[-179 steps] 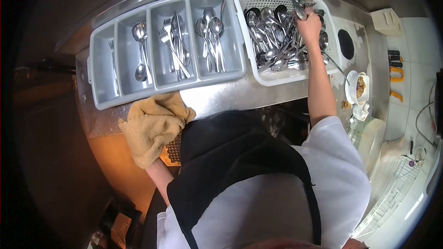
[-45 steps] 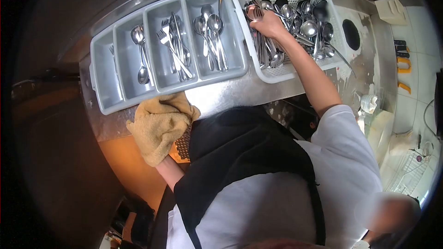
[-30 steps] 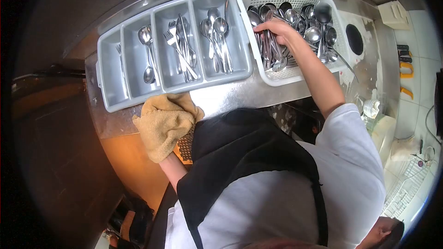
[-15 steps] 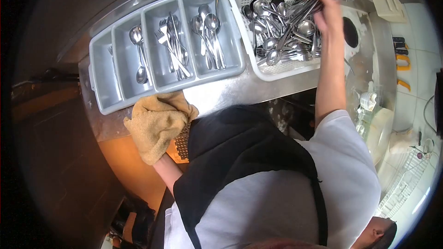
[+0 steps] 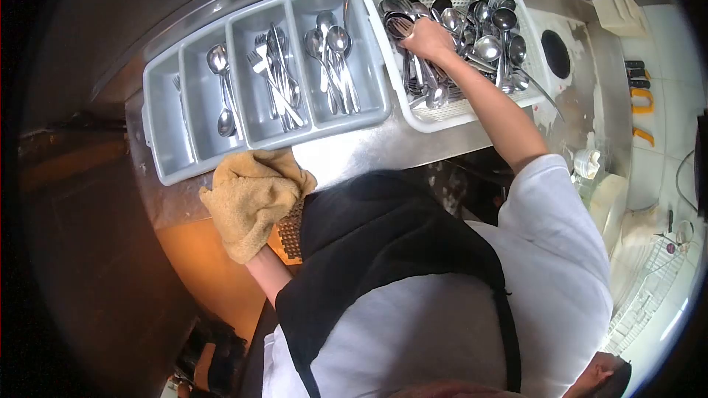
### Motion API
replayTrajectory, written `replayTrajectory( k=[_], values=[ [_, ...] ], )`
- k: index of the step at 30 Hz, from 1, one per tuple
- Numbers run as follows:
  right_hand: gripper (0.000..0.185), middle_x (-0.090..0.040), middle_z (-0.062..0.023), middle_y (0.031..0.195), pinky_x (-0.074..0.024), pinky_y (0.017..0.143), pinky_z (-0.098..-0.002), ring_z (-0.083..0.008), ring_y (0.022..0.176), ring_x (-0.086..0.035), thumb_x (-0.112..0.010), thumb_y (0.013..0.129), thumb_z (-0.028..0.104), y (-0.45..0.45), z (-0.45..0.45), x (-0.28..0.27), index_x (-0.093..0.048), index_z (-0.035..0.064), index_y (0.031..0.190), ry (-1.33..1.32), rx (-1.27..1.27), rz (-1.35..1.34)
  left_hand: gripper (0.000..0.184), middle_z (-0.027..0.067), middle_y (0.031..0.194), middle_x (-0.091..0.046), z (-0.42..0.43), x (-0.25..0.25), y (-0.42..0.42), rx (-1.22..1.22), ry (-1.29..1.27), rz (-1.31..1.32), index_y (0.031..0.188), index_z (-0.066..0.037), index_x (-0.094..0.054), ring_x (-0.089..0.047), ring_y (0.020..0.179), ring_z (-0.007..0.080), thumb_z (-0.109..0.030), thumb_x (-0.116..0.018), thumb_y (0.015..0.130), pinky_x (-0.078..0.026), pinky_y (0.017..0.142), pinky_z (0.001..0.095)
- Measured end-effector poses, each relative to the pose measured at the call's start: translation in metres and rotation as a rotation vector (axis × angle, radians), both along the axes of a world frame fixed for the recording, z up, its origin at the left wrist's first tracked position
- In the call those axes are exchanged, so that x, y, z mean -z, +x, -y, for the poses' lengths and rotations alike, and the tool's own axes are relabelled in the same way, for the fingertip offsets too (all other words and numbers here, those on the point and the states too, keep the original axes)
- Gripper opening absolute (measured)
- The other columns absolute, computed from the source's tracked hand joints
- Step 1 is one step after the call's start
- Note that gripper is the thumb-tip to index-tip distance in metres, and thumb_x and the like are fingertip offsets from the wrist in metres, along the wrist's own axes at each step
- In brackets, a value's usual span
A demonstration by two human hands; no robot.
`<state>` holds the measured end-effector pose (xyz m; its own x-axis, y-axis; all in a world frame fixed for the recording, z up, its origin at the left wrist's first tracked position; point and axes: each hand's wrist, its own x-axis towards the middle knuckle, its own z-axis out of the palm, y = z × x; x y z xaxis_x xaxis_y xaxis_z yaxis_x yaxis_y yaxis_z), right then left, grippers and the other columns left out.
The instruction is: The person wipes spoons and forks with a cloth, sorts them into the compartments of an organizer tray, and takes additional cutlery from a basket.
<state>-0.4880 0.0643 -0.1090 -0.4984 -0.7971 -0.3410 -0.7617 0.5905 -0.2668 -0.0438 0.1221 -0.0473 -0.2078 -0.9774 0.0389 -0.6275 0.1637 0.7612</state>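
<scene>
My right hand (image 5: 428, 38) is closed around cutlery, with fork tines showing beside it, at the left part of a white perforated basket (image 5: 450, 124). Spoons, forks and black ladles (image 5: 504, 19) fill the basket. A tan towel (image 5: 254, 203) covers my left hand; its fingers are hidden under the cloth. Beyond the towel stands a grey four-compartment tray (image 5: 166, 114). From left to right its compartments hold one fork, a few spoons (image 5: 218, 59), several forks (image 5: 259, 65) and several spoons (image 5: 338, 39).
The steel counter (image 5: 346, 149) runs under the tray and basket. At the right are a black oval (image 5: 556, 54), a cream block (image 5: 621, 15) and orange-handled tools (image 5: 642, 101). Part of another person's head (image 5: 603, 372) shows at the lower right.
My right hand has moved from above the basket's right rim back to its left side, where it grips cutlery. The towel-covered left hand has stayed in place.
</scene>
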Motion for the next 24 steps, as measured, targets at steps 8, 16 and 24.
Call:
replayTrajectory(
  k=[8, 16, 24],
  values=[
    [0.045, -0.067, -0.0236, 0.09, -0.0509, 0.078, -0.0387, -0.0345, 0.088, -0.066, -0.07, 0.069, 0.038, -0.008, -0.007, -0.031, -0.069, -0.0033, 0.085, -0.249, 0.184, 0.179, 0.032, 0.0111, 0.1, -0.058, 0.008, -0.03, -0.006, 0.186, -0.062, 0.163, 0.11, 0.006, -0.051, -0.058, 0.093, 0.0185, -0.001, -0.06, 0.08, -0.048, 0.087, 0.0289],
    [0.032, -0.068, -0.0201, 0.09, -0.0496, 0.078, -0.0415, -0.0336, 0.089, -0.065, -0.061, 0.073, 0.027, -0.089, -0.039, -0.097, -0.069, 0.0016, 0.089, -0.194, 0.274, -0.374, 0.032, 0.011, 0.101, -0.058, 0.013, -0.024, -0.003, 0.185, -0.077, 0.141, 0.11, 0.006, -0.052, -0.058, 0.093, 0.0185, -0.002, -0.06, 0.08, -0.047, 0.087, 0.0291],
    [0.032, -0.066, -0.016, 0.075, -0.0488, 0.069, -0.0358, -0.0256, 0.069, -0.063, -0.071, 0.068, 0.025, -0.035, -0.021, -0.037, -0.067, -0.0016, 0.084, -0.136, -0.096, 0.154, 0.032, 0.0108, 0.101, -0.058, 0.014, -0.02, -0.01, 0.194, -0.074, 0.136, 0.11, 0.005, -0.052, -0.058, 0.094, 0.0184, -0.003, -0.06, 0.08, -0.047, 0.088, 0.0294]
  ],
)
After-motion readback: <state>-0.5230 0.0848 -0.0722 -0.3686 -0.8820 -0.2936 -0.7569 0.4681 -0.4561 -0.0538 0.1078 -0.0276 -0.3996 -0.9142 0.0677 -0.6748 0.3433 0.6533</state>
